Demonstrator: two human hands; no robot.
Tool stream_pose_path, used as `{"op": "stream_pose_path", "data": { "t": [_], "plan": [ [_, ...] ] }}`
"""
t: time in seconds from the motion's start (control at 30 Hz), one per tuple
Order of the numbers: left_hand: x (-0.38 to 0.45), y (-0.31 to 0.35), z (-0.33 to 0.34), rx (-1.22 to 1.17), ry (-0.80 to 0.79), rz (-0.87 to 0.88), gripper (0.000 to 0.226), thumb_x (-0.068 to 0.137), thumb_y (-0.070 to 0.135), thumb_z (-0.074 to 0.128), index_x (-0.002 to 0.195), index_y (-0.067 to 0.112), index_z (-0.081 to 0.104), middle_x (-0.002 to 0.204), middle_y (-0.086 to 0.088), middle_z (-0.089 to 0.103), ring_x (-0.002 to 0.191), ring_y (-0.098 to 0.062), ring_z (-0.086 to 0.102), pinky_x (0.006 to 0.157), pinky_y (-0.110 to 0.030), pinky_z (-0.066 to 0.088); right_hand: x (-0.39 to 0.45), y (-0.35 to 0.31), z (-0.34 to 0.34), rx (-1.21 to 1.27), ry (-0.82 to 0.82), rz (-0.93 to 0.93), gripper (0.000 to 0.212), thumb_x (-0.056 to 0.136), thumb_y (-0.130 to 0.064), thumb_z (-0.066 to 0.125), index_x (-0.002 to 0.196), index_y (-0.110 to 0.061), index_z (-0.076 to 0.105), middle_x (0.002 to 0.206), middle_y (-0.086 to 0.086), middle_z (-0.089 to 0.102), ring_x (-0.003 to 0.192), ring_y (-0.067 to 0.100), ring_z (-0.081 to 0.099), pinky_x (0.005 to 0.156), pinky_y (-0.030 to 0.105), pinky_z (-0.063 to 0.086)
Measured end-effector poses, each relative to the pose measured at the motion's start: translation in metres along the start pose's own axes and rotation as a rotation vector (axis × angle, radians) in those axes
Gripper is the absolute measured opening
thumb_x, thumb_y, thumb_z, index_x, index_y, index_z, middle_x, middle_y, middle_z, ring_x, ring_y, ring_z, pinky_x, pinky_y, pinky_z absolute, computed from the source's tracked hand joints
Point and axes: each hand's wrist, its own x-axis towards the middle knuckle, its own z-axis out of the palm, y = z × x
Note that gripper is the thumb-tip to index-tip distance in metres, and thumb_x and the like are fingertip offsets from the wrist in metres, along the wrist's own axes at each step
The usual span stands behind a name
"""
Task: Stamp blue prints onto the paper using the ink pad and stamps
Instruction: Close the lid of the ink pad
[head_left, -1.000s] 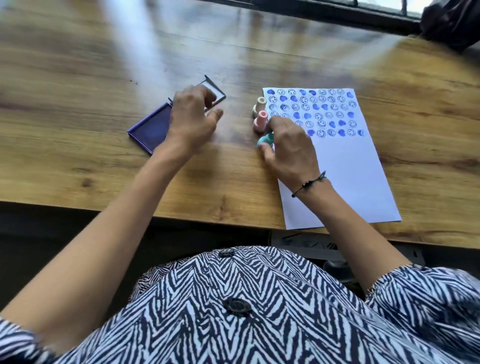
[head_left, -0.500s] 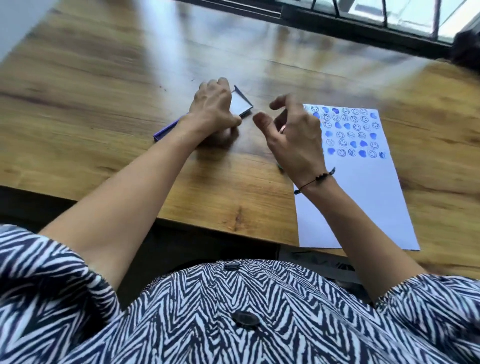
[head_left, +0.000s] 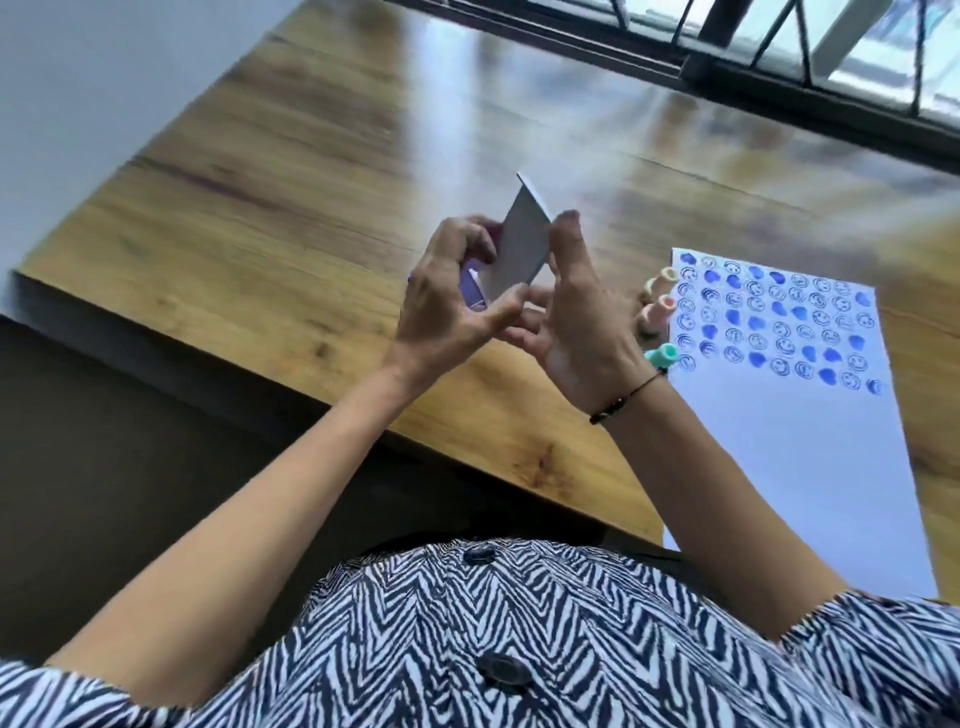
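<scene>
Head view, looking down: I hold the flat rectangular ink pad case (head_left: 522, 249) up off the brown wood-grain worktop (head_left: 291, 171), between both hands. My left hand (head_left: 447, 301) grips its left side, fingers curled over the top and thumb pressed under the lower corner, where a sliver of purple-blue (head_left: 470, 291) shows. My right hand (head_left: 582, 322) closes on the right edge, fingers upright along it, palm turned toward the case. The case's pale grey face is tilted up on one corner; I cannot tell whether it is open or closed.

To the right of the case, the white sheet of paper (head_left: 810, 467) lies flat on the worktop, its near end running past the worktop's front edge. Rows of blue smiley and blob prints (head_left: 774, 322) cover its far part; the near part is blank. Between the case and the paper, small pastel stamps stand at the paper's left edge: a cream one (head_left: 666, 274) farthest, a pink one (head_left: 661, 307) next, and a teal one (head_left: 662, 356) nearest, just beside my right wrist with its thin dark bracelet (head_left: 626, 397). My black-and-white zigzag shirt (head_left: 493, 634) fills the bottom of the view.
</scene>
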Motion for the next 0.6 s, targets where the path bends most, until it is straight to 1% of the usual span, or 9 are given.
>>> {"op": "stream_pose_path", "data": {
  "t": [0.07, 0.17, 0.2, 0.27, 0.33, 0.4, 0.47, 0.53, 0.6],
  "plan": [
    [-0.001, -0.003, -0.004, -0.012, -0.028, 0.036, 0.037, 0.071, 0.014, 0.071, 0.094, 0.0, 0.046, 0.111, -0.014, 0.058, 0.096, -0.026, 0.06, 0.083, -0.041, 0.053, 0.0, -0.001, 0.004, -0.02, 0.006, -0.012, 0.043, 0.092, -0.053, 0.032, 0.108, -0.021, 0.055, 0.099, 0.016, 0.063, 0.082, 0.026, 0.063, 0.08, 0.038, 0.054],
    [0.003, -0.013, -0.014, 0.016, -0.097, 0.019, 0.041, 0.075, 0.016, 0.066, 0.108, 0.003, 0.045, 0.116, -0.006, 0.057, 0.102, -0.011, 0.057, 0.088, -0.012, 0.045, 0.005, 0.005, 0.007, -0.303, 0.169, -0.178, 0.038, 0.081, -0.048, 0.047, 0.104, -0.018, 0.052, 0.107, 0.015, 0.059, 0.09, 0.027, 0.056, 0.08, 0.039, 0.046],
    [0.006, -0.019, -0.018, 0.017, -0.086, -0.029, 0.04, 0.078, 0.014, 0.062, 0.113, 0.003, 0.044, 0.119, -0.009, 0.057, 0.107, -0.011, 0.056, 0.092, -0.011, 0.042, 0.007, 0.008, 0.006, -0.513, 0.238, -0.289, 0.036, 0.076, -0.046, 0.05, 0.101, -0.02, 0.05, 0.108, 0.013, 0.057, 0.097, 0.028, 0.054, 0.084, 0.04, 0.046],
    [0.011, -0.03, -0.03, -0.087, -0.038, -0.224, 0.038, 0.084, 0.006, 0.052, 0.12, 0.003, 0.04, 0.122, -0.015, 0.057, 0.109, -0.014, 0.056, 0.097, -0.021, 0.044, 0.01, 0.017, 0.0, -0.997, 0.298, -0.521, 0.044, 0.072, -0.041, 0.06, 0.106, -0.014, 0.051, 0.114, 0.01, 0.052, 0.11, 0.028, 0.049, 0.093, 0.04, 0.041],
    [0.019, -0.038, -0.039, -0.171, -0.05, -0.38, 0.036, 0.09, 0.008, 0.045, 0.125, 0.007, 0.038, 0.12, -0.016, 0.06, 0.103, -0.017, 0.059, 0.093, -0.024, 0.047, 0.013, 0.028, -0.004, -1.287, 0.243, -0.572, 0.054, 0.069, -0.04, 0.066, 0.111, -0.009, 0.05, 0.123, 0.013, 0.048, 0.116, 0.03, 0.044, 0.096, 0.037, 0.033],
    [0.028, -0.044, -0.043, -0.184, -0.12, -0.445, 0.035, 0.094, 0.016, 0.04, 0.128, 0.009, 0.036, 0.12, -0.016, 0.061, 0.102, -0.023, 0.06, 0.091, -0.027, 0.048, 0.014, 0.041, -0.006, -1.38, 0.199, -0.547, 0.056, 0.069, -0.042, 0.067, 0.112, -0.01, 0.049, 0.13, 0.015, 0.043, 0.116, 0.034, 0.042, 0.095, 0.037, 0.031],
    [0.037, -0.043, -0.04, -0.278, -0.186, -0.503, 0.039, 0.097, 0.019, 0.033, 0.133, 0.007, 0.03, 0.126, -0.021, 0.055, 0.109, -0.024, 0.056, 0.086, -0.018, 0.048, 0.016, 0.051, -0.005, -1.415, 0.201, -0.54, 0.053, 0.07, -0.043, 0.065, 0.109, -0.012, 0.048, 0.134, 0.016, 0.04, 0.115, 0.036, 0.04, 0.095, 0.038, 0.031],
    [0.042, -0.042, -0.036, -0.345, -0.231, -0.545, 0.043, 0.098, 0.018, 0.029, 0.138, 0.004, 0.022, 0.132, -0.025, 0.048, 0.118, -0.025, 0.052, 0.093, -0.019, 0.045, 0.019, 0.056, -0.005, -1.437, 0.197, -0.514, 0.052, 0.07, -0.044, 0.064, 0.108, -0.014, 0.047, 0.136, 0.016, 0.038, 0.117, 0.035, 0.037, 0.098, 0.038, 0.03],
    [0.045, -0.041, -0.035, -0.364, -0.269, -0.564, 0.045, 0.098, 0.02, 0.027, 0.139, 0.004, 0.018, 0.135, -0.026, 0.046, 0.116, -0.023, 0.053, 0.096, -0.019, 0.043, 0.022, 0.058, -0.006, -1.47, 0.185, -0.494, 0.052, 0.07, -0.045, 0.063, 0.109, -0.014, 0.047, 0.137, 0.015, 0.036, 0.118, 0.034, 0.035, 0.099, 0.038, 0.029]
  ]
}}
